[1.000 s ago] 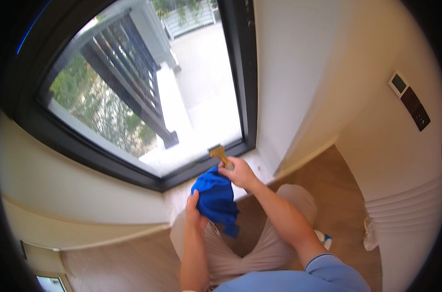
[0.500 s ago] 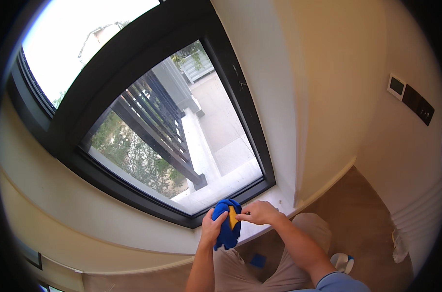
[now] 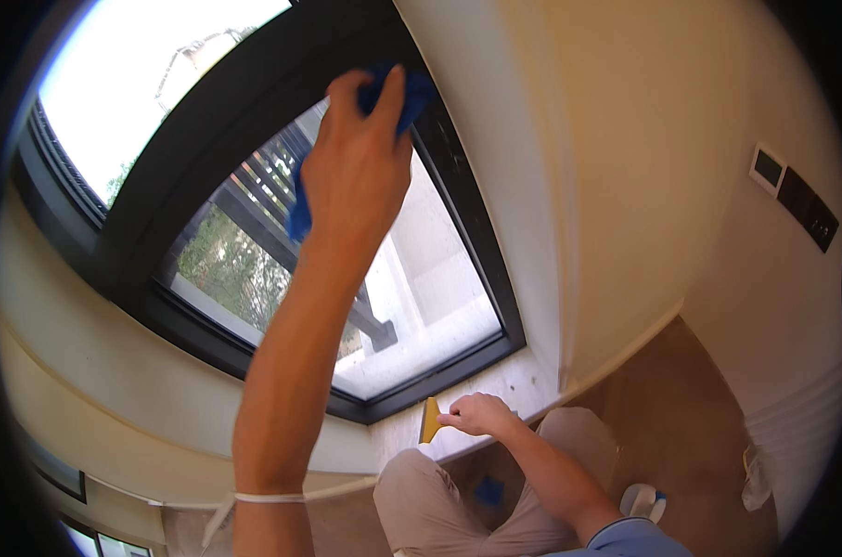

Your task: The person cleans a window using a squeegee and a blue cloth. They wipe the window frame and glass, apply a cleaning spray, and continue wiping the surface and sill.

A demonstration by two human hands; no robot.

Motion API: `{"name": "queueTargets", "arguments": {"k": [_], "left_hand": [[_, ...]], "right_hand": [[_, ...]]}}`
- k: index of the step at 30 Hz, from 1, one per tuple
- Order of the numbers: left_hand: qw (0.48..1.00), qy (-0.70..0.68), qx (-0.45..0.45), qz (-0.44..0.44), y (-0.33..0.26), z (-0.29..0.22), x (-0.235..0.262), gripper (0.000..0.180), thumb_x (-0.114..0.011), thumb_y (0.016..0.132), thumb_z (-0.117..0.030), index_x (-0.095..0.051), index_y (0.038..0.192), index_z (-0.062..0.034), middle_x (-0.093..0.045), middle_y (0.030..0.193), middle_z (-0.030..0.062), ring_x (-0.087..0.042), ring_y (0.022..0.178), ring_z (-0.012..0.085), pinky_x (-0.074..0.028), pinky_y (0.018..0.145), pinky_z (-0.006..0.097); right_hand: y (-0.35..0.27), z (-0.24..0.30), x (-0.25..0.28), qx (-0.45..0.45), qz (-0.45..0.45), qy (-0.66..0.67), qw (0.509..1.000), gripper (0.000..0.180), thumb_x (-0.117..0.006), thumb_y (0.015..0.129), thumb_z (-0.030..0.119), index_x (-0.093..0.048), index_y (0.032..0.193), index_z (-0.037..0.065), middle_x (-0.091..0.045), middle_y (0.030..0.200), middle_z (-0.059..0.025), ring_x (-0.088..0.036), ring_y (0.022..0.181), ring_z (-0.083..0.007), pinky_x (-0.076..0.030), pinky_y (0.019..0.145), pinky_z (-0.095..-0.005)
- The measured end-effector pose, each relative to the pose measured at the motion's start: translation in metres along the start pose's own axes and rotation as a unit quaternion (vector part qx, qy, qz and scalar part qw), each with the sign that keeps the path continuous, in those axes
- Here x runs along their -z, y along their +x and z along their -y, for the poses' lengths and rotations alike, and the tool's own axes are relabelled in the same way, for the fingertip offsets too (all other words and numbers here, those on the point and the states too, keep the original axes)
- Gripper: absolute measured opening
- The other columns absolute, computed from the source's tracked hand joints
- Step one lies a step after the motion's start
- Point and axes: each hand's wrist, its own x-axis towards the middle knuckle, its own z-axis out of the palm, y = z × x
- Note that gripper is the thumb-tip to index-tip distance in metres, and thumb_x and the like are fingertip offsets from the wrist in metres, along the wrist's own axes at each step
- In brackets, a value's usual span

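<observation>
My left hand [image 3: 356,181] is raised to the upper right corner of the window, its fingers closed round a blue cloth [image 3: 417,100]. The cloth lies against the black window frame [image 3: 472,200] there, and part of it hangs down beside my wrist over the glass pane [image 3: 430,265]. Low by the white sill [image 3: 399,436], my right hand [image 3: 483,415] grips the handle of a small scraper [image 3: 430,420] with a yellow head. The scraper's head points left, above the sill, apart from the cloth.
My knees are bent below the sill. On the brown floor [image 3: 690,418] are a blue piece [image 3: 488,490] and a white bottle [image 3: 640,501] with a blue part. A whitish bag [image 3: 757,481] lies by the right wall, under a small thermostat [image 3: 767,170] and a dark switch panel [image 3: 808,209].
The cloth was wrapped about the scraper's yellow head between both hands. Now my left hand has carried the cloth up to the window's top corner; the uncovered scraper stays low in my right hand.
</observation>
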Motion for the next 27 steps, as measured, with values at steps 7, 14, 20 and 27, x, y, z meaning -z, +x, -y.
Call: {"name": "queueTargets", "arguments": {"k": [7, 14, 20, 27], "left_hand": [[0.987, 0.023, -0.147, 0.059, -0.102, -0.027, -0.109, 0.056, -0.061, 0.089, -0.002, -0.068, 0.144, -0.0098, -0.059, 0.12, 0.0149, -0.066, 0.095, 0.0306, -0.059, 0.072, 0.042], [0.971, -0.047, -0.132, 0.196, -0.285, -0.081, -0.197, 0.054, -0.061, 0.09, -0.014, -0.068, 0.143, -0.0079, -0.056, 0.118, 0.0073, -0.056, 0.09, 0.0231, -0.044, 0.071, 0.037], [0.933, -0.068, -0.169, 0.309, -0.394, -0.116, -0.262, 0.045, -0.062, 0.092, -0.017, -0.072, 0.136, -0.0089, -0.06, 0.125, 0.0037, -0.056, 0.097, 0.0225, -0.044, 0.076, 0.037], [0.917, -0.119, -0.168, 0.343, -0.49, -0.136, -0.317, 0.027, -0.063, 0.093, -0.019, -0.078, 0.114, -0.0119, -0.064, 0.125, 0.0012, -0.056, 0.103, 0.0266, -0.045, 0.085, 0.042]], "right_hand": [[-0.02, -0.005, -0.002, -0.003, 0.155, -0.054, 0.986, 0.053, -0.063, 0.097, 0.064, -0.084, 0.111, 0.017, -0.081, 0.108, -0.0123, -0.076, 0.102, -0.0354, -0.059, 0.091, -0.0479], [-0.06, -0.009, 0.024, 0.004, 0.193, -0.058, 0.979, 0.047, -0.064, 0.097, 0.059, -0.084, 0.11, 0.018, -0.081, 0.105, -0.0108, -0.076, 0.101, -0.0331, -0.059, 0.088, -0.0484], [-0.097, -0.015, 0.043, -0.022, 0.178, -0.04, 0.983, 0.048, -0.061, 0.101, 0.056, -0.083, 0.105, 0.014, -0.08, 0.102, -0.0148, -0.076, 0.1, -0.0366, -0.059, 0.088, -0.0499], [-0.11, -0.023, 0.038, -0.04, 0.178, -0.015, 0.983, 0.048, -0.061, 0.101, 0.055, -0.082, 0.099, 0.012, -0.08, 0.094, -0.0169, -0.076, 0.095, -0.0389, -0.059, 0.084, -0.0507]]}}
